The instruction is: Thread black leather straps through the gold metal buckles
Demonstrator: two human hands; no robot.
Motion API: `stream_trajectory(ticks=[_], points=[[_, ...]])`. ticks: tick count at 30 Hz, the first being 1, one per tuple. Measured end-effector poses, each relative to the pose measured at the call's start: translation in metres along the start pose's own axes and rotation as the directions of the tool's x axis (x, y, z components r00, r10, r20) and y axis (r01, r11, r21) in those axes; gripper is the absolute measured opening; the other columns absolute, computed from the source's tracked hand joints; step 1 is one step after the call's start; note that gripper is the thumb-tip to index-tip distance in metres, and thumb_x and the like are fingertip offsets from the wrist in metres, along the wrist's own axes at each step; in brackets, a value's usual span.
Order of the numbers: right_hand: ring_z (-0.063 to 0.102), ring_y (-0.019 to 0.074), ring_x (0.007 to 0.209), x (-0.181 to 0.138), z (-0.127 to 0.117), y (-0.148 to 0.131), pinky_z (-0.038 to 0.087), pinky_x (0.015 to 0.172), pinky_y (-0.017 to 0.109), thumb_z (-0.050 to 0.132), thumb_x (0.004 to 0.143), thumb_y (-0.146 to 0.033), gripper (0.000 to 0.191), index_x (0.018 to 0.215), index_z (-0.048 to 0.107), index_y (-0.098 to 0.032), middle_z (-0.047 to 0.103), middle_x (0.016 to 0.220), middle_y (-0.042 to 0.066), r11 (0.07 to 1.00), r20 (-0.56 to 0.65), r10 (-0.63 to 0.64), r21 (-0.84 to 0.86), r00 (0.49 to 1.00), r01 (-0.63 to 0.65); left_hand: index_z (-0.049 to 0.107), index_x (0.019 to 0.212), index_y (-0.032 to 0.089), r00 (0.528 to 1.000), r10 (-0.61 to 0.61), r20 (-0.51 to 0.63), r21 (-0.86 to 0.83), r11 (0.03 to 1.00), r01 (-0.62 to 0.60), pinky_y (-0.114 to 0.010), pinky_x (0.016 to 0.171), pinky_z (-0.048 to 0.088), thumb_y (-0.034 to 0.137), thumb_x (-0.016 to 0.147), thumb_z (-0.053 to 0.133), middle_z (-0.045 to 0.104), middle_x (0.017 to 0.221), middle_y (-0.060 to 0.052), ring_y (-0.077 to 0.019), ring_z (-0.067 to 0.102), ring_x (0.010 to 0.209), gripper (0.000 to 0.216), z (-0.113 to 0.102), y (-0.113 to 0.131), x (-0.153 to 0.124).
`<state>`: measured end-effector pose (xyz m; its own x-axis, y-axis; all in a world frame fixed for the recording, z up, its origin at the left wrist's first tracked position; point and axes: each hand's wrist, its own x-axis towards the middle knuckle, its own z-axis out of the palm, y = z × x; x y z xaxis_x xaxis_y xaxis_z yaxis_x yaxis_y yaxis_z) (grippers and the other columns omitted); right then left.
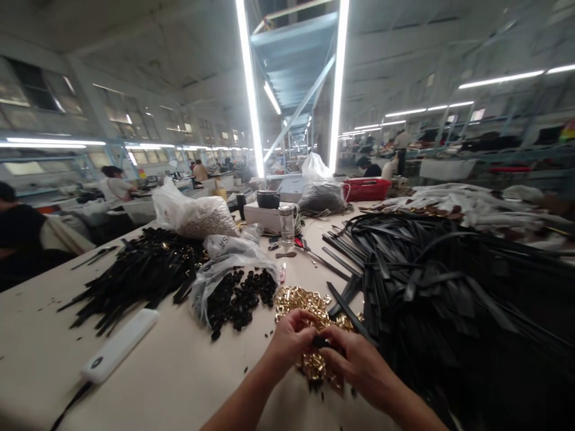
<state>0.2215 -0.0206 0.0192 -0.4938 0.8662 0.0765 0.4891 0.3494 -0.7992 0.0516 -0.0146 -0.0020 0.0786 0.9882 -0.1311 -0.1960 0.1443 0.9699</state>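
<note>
Both of my hands meet over a heap of gold-coloured metal buckles [303, 298] near the front of the table. A small black piece [320, 342] is pinched between them; its exact kind is too blurred and covered to tell. My left hand [291, 338] is closed, thumb and fingertips together at the piece's left side. From the right, my right hand [354, 358] grips the same piece with bent fingers. Just beyond the left hand, small black loops [242, 293] spill from a clear plastic bag [215, 251]. Black straps [404, 269] are piled high beside the right hand.
On the left lie a bundle of black straps [139, 275] and a white corded device [121, 344]. Farther back stand a glass jar [286, 225], a filled plastic bag [202, 215] and a red basket [366, 189]. Other people sit or stand at distant tables.
</note>
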Motion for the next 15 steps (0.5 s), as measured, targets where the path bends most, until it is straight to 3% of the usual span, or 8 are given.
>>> stream_trajectory(ticks=[4,8,11,15], points=[[0.066,0.0205,0.078,0.0,0.001,-0.002,0.047,0.066,0.027,0.053,0.086,-0.037,0.018,0.093,0.065,-0.025,0.071,0.086,0.002,0.969,-0.1,-0.09,-0.24,0.991,0.064,0.059,0.099,0.013,0.998,-0.039,-0.043,-0.09,0.995,0.035,-0.02,0.044,0.041,0.027,0.062,0.074,0.059,0.059,0.003,-0.0089,0.054,0.043,0.042,-0.001,-0.003,0.0],[0.067,0.0209,0.079,-0.002,0.009,0.001,0.047,0.069,0.029,0.05,0.089,-0.035,0.023,0.103,0.064,-0.025,0.07,0.098,0.006,0.902,-0.183,-0.252,-0.401,0.95,0.162,0.057,0.11,0.016,0.995,-0.081,-0.063,-0.259,0.964,0.062,-0.018,0.046,0.04,0.026,0.062,0.077,0.058,0.063,0.004,-0.0059,0.051,0.044,0.054,-0.007,-0.004,-0.006],[0.066,0.0201,0.077,-0.003,0.013,0.002,0.047,0.068,0.028,0.046,0.091,-0.033,0.024,0.106,0.062,-0.024,0.069,0.099,0.007,0.865,-0.195,-0.326,-0.456,0.925,0.209,0.056,0.113,0.017,0.989,-0.124,-0.081,-0.312,0.945,0.093,-0.018,0.048,0.041,0.028,0.06,0.079,0.058,0.065,0.004,-0.0049,0.05,0.044,0.059,-0.008,0.0,-0.012],[0.065,0.019,0.073,-0.003,0.013,-0.001,0.045,0.066,0.028,0.044,0.093,-0.031,0.023,0.094,0.064,-0.022,0.068,0.088,0.007,0.842,-0.165,-0.367,-0.477,0.915,0.252,0.056,0.113,0.016,0.991,-0.109,-0.076,-0.27,0.959,0.085,-0.019,0.047,0.04,0.028,0.058,0.08,0.055,0.061,0.006,-0.0059,0.05,0.044,0.061,-0.003,0.008,-0.021]])
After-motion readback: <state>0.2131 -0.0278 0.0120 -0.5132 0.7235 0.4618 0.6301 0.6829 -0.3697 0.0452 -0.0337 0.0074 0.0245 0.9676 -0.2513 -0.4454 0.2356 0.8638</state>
